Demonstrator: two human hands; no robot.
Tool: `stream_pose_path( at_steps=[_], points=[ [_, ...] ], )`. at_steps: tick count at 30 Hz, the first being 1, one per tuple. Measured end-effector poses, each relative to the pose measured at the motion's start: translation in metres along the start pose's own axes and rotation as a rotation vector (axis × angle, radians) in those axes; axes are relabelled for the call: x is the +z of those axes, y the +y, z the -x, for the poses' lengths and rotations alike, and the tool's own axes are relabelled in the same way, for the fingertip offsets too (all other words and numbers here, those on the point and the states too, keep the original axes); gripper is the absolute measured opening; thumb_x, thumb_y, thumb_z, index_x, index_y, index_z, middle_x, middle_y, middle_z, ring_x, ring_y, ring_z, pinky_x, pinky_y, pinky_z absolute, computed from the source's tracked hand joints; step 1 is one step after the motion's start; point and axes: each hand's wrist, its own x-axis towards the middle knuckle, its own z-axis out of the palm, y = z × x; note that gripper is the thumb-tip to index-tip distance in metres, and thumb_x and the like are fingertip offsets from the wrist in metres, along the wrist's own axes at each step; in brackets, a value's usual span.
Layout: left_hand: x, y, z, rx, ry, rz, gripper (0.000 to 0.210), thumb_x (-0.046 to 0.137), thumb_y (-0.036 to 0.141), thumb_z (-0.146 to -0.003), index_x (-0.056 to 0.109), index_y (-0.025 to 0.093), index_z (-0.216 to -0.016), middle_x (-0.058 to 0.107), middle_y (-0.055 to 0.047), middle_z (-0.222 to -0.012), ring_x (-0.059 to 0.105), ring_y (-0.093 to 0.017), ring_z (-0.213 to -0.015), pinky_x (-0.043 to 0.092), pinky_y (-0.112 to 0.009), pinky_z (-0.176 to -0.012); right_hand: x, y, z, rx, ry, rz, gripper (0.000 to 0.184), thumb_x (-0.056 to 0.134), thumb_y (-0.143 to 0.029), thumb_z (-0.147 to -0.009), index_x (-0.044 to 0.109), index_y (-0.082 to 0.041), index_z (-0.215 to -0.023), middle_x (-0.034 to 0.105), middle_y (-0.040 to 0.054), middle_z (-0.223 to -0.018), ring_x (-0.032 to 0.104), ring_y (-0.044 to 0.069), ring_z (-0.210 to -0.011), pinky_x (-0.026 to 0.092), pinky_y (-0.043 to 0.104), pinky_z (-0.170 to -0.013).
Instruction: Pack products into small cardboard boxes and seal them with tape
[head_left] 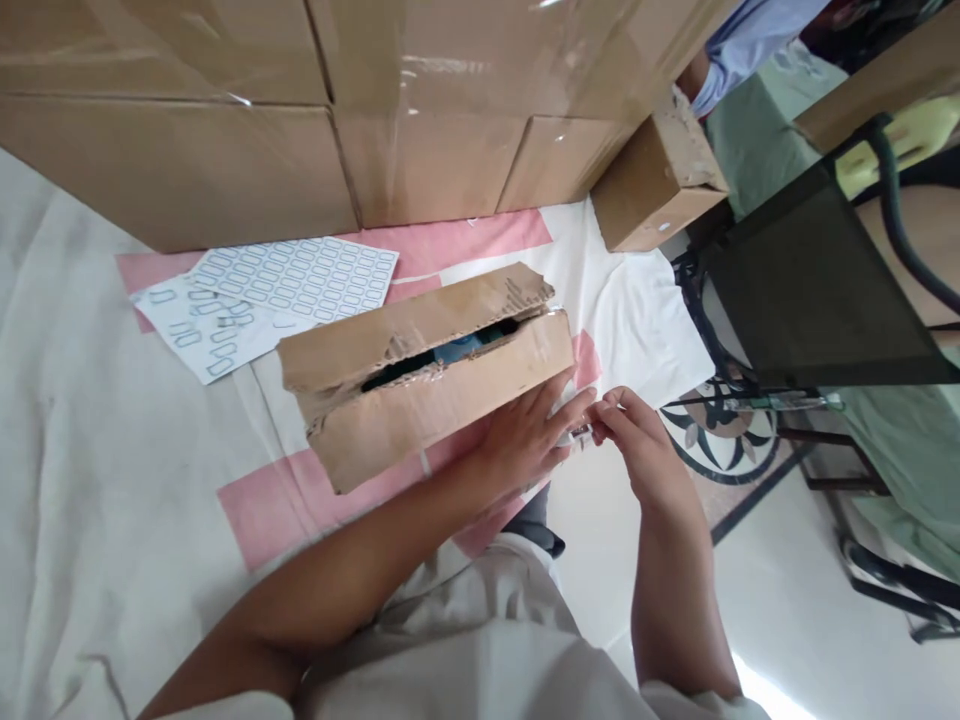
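A worn cardboard box (442,415) lies at a slant in front of me on the bed. Between its two ragged top flaps runs a narrow gap, where something blue (457,348) shows inside. My left hand (525,430) lies against the box's near side by the right end, its fingers stretched and apart. Just right of those fingertips, my right hand (637,440) is closed in a pinch. A small shiny, clear bit (581,432) shows between the two hands; whether the pinch holds it is unclear.
Label sheets (300,280) lie left behind the box. A wall of large taped cartons (442,165) stands at the back, with a smaller carton (652,190) to its right. A dark-backed chair (817,270) stands right. Another person's sleeve (750,45) shows top right.
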Motion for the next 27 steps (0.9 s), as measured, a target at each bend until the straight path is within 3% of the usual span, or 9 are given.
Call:
stream_pose_path(
  at_steps=[6, 11, 18, 27],
  points=[
    [-0.007, 0.004, -0.002, -0.051, -0.064, -0.054, 0.075, 0.068, 0.026, -0.09, 0.033, 0.02, -0.156, 0.038, -0.02, -0.161, 0.038, -0.034, -0.151, 0.038, -0.05, -0.121, -0.006, -0.002, 0.016, -0.051, 0.081, -0.062, 0.038, 0.073, -0.04, -0.083, 0.04, -0.024, -0.074, 0.067, -0.0009, -0.063, 0.049, 0.012, -0.057, 0.039, 0.026, -0.061],
    [-0.008, 0.004, -0.002, -0.046, -0.055, -0.049, 0.073, 0.069, 0.025, -0.09, 0.035, 0.019, -0.155, 0.037, -0.02, -0.162, 0.035, -0.034, -0.153, 0.035, -0.049, -0.123, 0.0, 0.015, 0.022, -0.049, 0.098, -0.017, 0.049, 0.084, -0.041, -0.076, 0.038, -0.024, -0.074, 0.055, -0.0066, -0.062, 0.058, 0.012, -0.061, 0.039, 0.024, -0.06],
    [-0.006, 0.002, -0.002, -0.05, -0.02, -0.03, 0.077, 0.071, 0.039, -0.091, 0.034, 0.018, -0.155, 0.037, -0.022, -0.161, 0.04, -0.037, -0.149, 0.04, -0.051, -0.119, 0.006, 0.04, 0.036, -0.021, 0.19, -0.01, 0.062, 0.087, -0.053, -0.073, 0.032, -0.024, -0.069, 0.042, -0.0102, -0.056, 0.047, 0.008, -0.053, 0.041, 0.024, -0.058],
    [-0.003, 0.0, -0.002, -0.047, -0.014, -0.057, 0.076, 0.07, 0.047, -0.092, 0.036, 0.017, -0.154, 0.042, -0.023, -0.156, 0.042, -0.038, -0.148, 0.043, -0.052, -0.117, 0.011, 0.06, 0.027, 0.096, 0.225, -0.016, 0.057, 0.086, -0.066, -0.066, 0.049, -0.023, -0.072, 0.043, -0.0098, -0.044, 0.036, 0.008, -0.046, 0.031, 0.023, -0.05]
  ],
)
